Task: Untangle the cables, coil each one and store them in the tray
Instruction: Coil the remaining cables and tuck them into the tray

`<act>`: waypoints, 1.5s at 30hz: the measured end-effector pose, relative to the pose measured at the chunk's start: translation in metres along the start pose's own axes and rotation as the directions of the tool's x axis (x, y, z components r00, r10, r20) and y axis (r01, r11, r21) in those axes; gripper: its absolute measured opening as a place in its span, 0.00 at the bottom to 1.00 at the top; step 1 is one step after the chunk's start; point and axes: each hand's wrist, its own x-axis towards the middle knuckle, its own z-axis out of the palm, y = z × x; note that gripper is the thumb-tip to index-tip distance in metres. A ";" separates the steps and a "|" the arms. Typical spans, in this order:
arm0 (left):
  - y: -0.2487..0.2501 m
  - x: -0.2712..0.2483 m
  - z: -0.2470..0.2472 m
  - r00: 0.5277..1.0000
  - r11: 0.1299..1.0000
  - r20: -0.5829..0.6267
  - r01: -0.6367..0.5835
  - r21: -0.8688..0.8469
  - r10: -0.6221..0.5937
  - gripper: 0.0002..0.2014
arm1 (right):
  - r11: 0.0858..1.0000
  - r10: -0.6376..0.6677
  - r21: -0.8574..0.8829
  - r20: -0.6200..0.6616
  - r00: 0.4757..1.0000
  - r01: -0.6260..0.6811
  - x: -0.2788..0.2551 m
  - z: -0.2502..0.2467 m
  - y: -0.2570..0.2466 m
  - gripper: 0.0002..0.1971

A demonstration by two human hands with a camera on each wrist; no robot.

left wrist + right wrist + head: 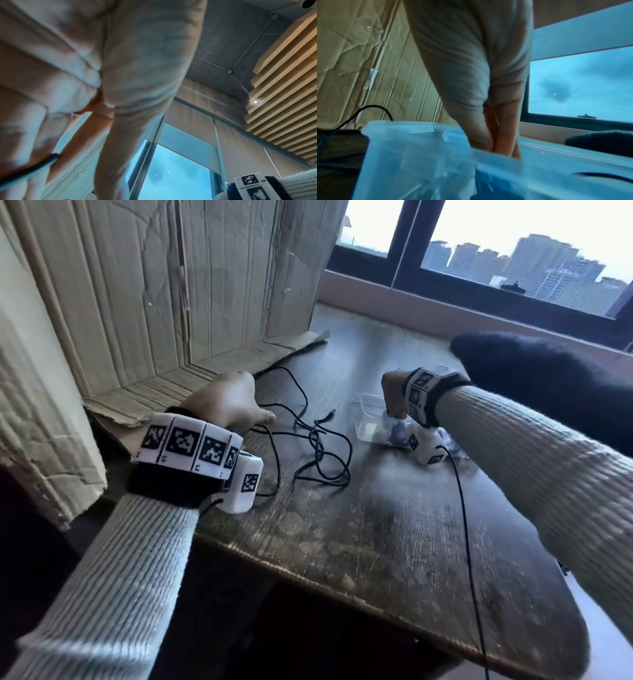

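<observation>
Head view | right hand (394,395) reaches into tray (368,419) near desk's far right edge, grip unclear | left hand (227,402) pinches cable (322,453), tangled mid-desk | something coiled seems stored; this cable left

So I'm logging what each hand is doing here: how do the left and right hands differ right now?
The left hand rests on the table by the cardboard, gripping the loose black cable; the right hand reaches down into the clear tray. The left hand's cable sprawls tangled across the table, while what the right hand holds is hidden. Both wear marker-covered wristbands and ribbed sleeves.
</observation>
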 end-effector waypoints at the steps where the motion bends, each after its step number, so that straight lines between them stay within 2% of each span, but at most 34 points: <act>1: 0.002 -0.002 -0.002 1.000 0.999 -0.028 -0.008 -0.040 0.007 0.24 | 0.999 0.007 -0.035 0.057 0.998 -0.005 0.009 -0.002 -0.006 0.14; 3: 0.004 -0.003 -0.004 0.998 0.997 -0.062 -0.032 -0.075 0.027 0.24 | 0.973 0.035 -0.232 0.091 0.995 -0.013 0.025 0.003 0.000 0.13; 5: 0.008 -0.009 -0.006 0.997 0.994 -0.058 -0.046 -0.099 0.040 0.25 | 0.982 0.083 -0.179 0.143 0.986 -0.057 0.016 0.004 -0.001 0.12; 6: 0.009 -0.010 -0.006 0.998 0.992 -0.043 -0.047 -0.118 0.042 0.25 | 0.995 0.075 -0.079 0.104 0.992 -0.067 0.008 0.001 -0.002 0.12; 8: 0.012 -0.015 -0.007 0.997 0.990 -0.051 -0.066 -0.126 0.060 0.25 | 0.994 -0.015 -0.109 0.021 1.000 0.017 0.014 0.004 0.002 0.10; 9: 0.014 -0.017 -0.007 0.996 0.989 -0.064 -0.065 -0.134 0.056 0.24 | 0.985 -0.062 -0.160 0.051 0.997 0.069 0.020 0.010 0.005 0.11; 11: 0.018 -0.018 -0.008 0.987 0.981 -0.137 -0.101 -0.163 0.079 0.20 | 0.993 0.019 0.118 0.019 1.000 -0.021 0.018 0.016 0.009 0.07; 12: 0.020 -0.017 -0.009 0.978 0.970 -0.183 -0.140 -0.197 0.104 0.16 | 0.969 -0.008 0.245 -0.028 1.000 0.015 0.009 0.014 0.016 0.05; 13: 0.023 -0.015 -0.010 0.966 0.955 -0.229 -0.179 -0.239 0.123 0.12 | 0.955 -0.029 0.292 -0.059 0.998 0.045 0.001 0.011 0.025 0.10; 14: 0.026 -0.014 -0.013 0.953 0.934 -0.269 -0.219 -0.281 0.143 0.10 | 0.889 -0.038 0.451 -0.097 0.995 0.078 -0.008 0.005 0.030 0.13; 16: 0.033 -0.012 -0.020 0.919 0.886 -0.345 -0.312 -0.345 0.189 0.10 | 0.675 -0.037 0.738 0.030 0.999 0.003 -0.033 -0.002 0.035 0.19; 17: 0.037 -0.013 -0.024 0.900 0.858 -0.377 -0.360 -0.366 0.217 0.11 | 0.617 -0.055 0.786 0.015 0.998 0.022 -0.042 -0.005 0.037 0.24; 18: 0.042 -0.016 -0.029 0.881 0.827 -0.401 -0.411 -0.384 0.252 0.14 | 0.594 -0.077 0.799 -0.065 0.995 0.098 -0.055 -0.010 0.036 0.33; 19: 0.047 -0.020 -0.032 0.861 0.788 -0.415 -0.463 -0.405 0.293 0.16 | 0.623 -0.129 0.748 -0.192 0.973 0.230 -0.067 -0.014 0.034 0.45; 20: 0.054 -0.024 -0.035 0.839 0.733 -0.420 -0.521 -0.438 0.346 0.18 | 0.628 -0.191 0.687 -0.319 0.928 0.365 -0.084 -0.015 0.030 0.54; 21: 0.061 -0.030 -0.037 0.814 0.665 -0.417 -0.574 -0.478 0.404 0.19 | 0.586 -0.263 0.656 -0.401 0.878 0.476 -0.099 -0.016 0.025 0.58; 23: 0.073 -0.039 -0.037 0.747 0.541 -0.421 -0.663 -0.517 0.514 0.16 | 0.453 -0.388 0.614 -0.517 0.763 0.647 -0.130 -0.015 0.011 0.54; 24: 0.079 -0.042 -0.037 0.715 0.503 -0.437 -0.696 -0.512 0.545 0.15 | 0.410 -0.394 0.608 -0.555 0.733 0.680 -0.139 -0.014 0.005 0.47; 25: 0.083 -0.044 -0.037 0.693 0.477 -0.457 -0.718 -0.507 0.558 0.14 | 0.375 -0.353 0.629 -0.583 0.732 0.681 -0.146 -0.013 0.001 0.37; 26: 0.087 -0.046 -0.038 0.674 0.449 -0.479 -0.735 -0.507 0.562 0.13 | 0.354 -0.272 0.671 -0.592 0.758 0.651 -0.155 -0.013 -0.002 0.25; 27: 0.090 -0.048 -0.039 0.654 0.412 -0.499 -0.751 -0.516 0.568 0.12 | 0.332 -0.173 0.733 -0.571 0.803 0.593 -0.163 -0.015 -0.001 0.15; 28: 0.094 -0.049 -0.040 0.637 0.369 -0.509 -0.761 -0.533 0.579 0.12 | 0.302 -0.087 0.789 -0.535 0.840 0.534 -0.169 -0.016 0.002 0.09; 30: 0.097 -0.052 -0.042 0.626 0.325 -0.495 -0.759 -0.565 0.603 0.11 | 0.206 -0.009 0.829 -0.529 0.848 0.520 -0.179 -0.020 0.017 0.09; 32: 0.093 -0.050 -0.041 0.640 0.397 -0.428 -0.749 -0.530 0.638 0.11 | 0.103 0.079 0.824 -0.564 0.822 0.557 -0.192 -0.026 0.035 0.05; 34: 0.086 -0.044 -0.033 0.665 0.454 -0.321 -0.716 -0.530 0.674 0.17 | 0.114 0.215 0.812 -0.583 0.784 0.572 -0.205 -0.028 0.058 0.07; 35: 0.082 -0.041 -0.028 0.674 0.462 -0.271 -0.693 -0.553 0.687 0.18 | 0.098 0.230 0.807 -0.588 0.775 0.583 -0.210 -0.026 0.071 0.06; 36: 0.079 -0.037 -0.023 0.680 0.461 -0.238 -0.672 -0.579 0.694 0.18 | 0.056 0.192 0.808 -0.586 0.788 0.587 -0.216 -0.022 0.082 0.04; 38: 0.074 -0.030 -0.015 0.681 0.455 -0.198 -0.649 -0.610 0.705 0.17 | -0.010 0.112 0.834 -0.547 0.829 0.552 -0.219 -0.010 0.105 0.07; 40: 0.071 -0.024 -0.008 0.683 0.484 -0.160 -0.645 -0.591 0.713 0.15 | 0.025 0.193 0.866 -0.495 0.847 0.500 -0.213 0.005 0.128 0.08; 42: 0.066 -0.020 -0.007 0.688 0.499 -0.128 -0.629 -0.596 0.715 0.14 | -0.023 0.296 0.890 -0.429 0.853 0.456 -0.208 0.020 0.148 0.09; 44: 0.062 -0.016 -0.010 0.662 0.458 -0.103 -0.613 -0.643 0.742 0.14 | -0.077 0.318 0.907 -0.371 0.872 0.414 -0.210 0.035 0.161 0.10; 45: 0.060 -0.016 -0.013 0.642 0.448 -0.090 -0.621 -0.643 0.761 0.13 | -0.067 0.328 0.916 -0.354 0.876 0.396 -0.209 0.041 0.165 0.11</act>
